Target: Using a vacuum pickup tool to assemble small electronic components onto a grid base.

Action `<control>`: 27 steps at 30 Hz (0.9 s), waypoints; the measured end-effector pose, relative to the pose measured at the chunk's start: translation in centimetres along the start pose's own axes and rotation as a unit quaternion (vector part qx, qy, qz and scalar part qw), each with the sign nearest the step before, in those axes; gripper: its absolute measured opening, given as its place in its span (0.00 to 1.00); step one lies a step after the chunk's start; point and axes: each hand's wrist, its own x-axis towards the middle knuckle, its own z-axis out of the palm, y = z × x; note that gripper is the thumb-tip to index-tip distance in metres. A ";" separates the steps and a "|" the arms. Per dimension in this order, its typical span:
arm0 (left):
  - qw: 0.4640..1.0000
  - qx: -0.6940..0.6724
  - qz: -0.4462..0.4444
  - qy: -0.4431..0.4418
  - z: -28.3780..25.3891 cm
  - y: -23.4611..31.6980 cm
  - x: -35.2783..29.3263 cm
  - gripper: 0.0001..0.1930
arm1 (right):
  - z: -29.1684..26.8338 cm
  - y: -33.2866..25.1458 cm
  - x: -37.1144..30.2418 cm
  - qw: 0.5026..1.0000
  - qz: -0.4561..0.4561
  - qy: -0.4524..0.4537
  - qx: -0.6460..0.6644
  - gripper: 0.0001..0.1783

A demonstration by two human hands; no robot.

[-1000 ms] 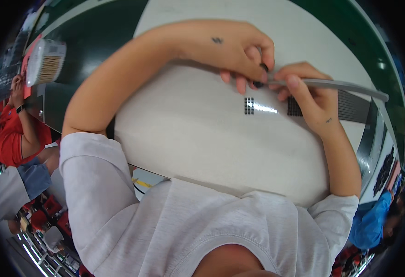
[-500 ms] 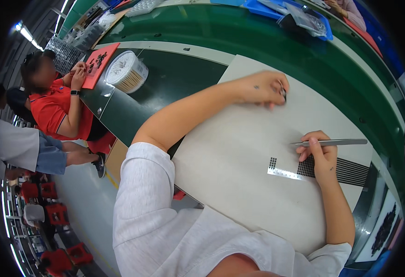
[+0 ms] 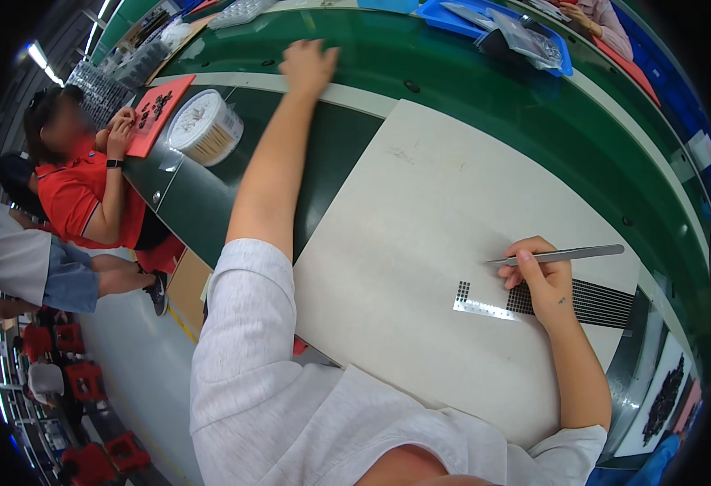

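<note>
My left arm is stretched far out, and my left hand (image 3: 308,66) hovers above the green conveyor belt (image 3: 375,50), slightly blurred. Its fingers are apart, and I see nothing in them. Over the pale board (image 3: 404,267) my right hand (image 3: 543,279) grips metal tweezers (image 3: 586,252), their thin tips pointing left. Beneath and beside that hand lies a clear sheet (image 3: 485,309) with rows of small black squares (image 3: 602,304). A few of these squares stand apart near its left end. My right hand hides part of the sheet.
A round tub of cotton swabs (image 3: 207,130) stands left of the board. Beyond it a person in red (image 3: 88,182) handles small black parts on a red tray (image 3: 161,113). Across the belt sits a blue tray (image 3: 562,61) with plastic bags. Black pieces (image 3: 665,397) lie on white at right.
My left hand has swung from above the board to far left over the belt. The small dark thing at its fingers no longer shows. My right hand keeps the tweezers in place.
</note>
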 end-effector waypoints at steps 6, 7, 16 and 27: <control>0.951 0.073 -0.263 -0.146 0.5 -7.5 1.9 0.25 | -0.3 0.0 0.0 0.999 0.035 -0.019 0.004 0.10; 0.946 0.064 -0.283 -0.145 0.7 -7.9 2.3 0.26 | -0.3 0.0 0.1 0.999 0.037 -0.021 0.014 0.10; 0.916 0.106 -0.361 -0.139 1.4 -7.2 3.7 0.21 | -0.5 0.2 -0.1 0.999 0.040 -0.023 -0.002 0.10; 0.768 -0.617 -0.106 -0.136 -1.0 2.9 -0.1 0.16 | -0.5 0.2 -0.9 1.000 0.001 0.013 -0.020 0.11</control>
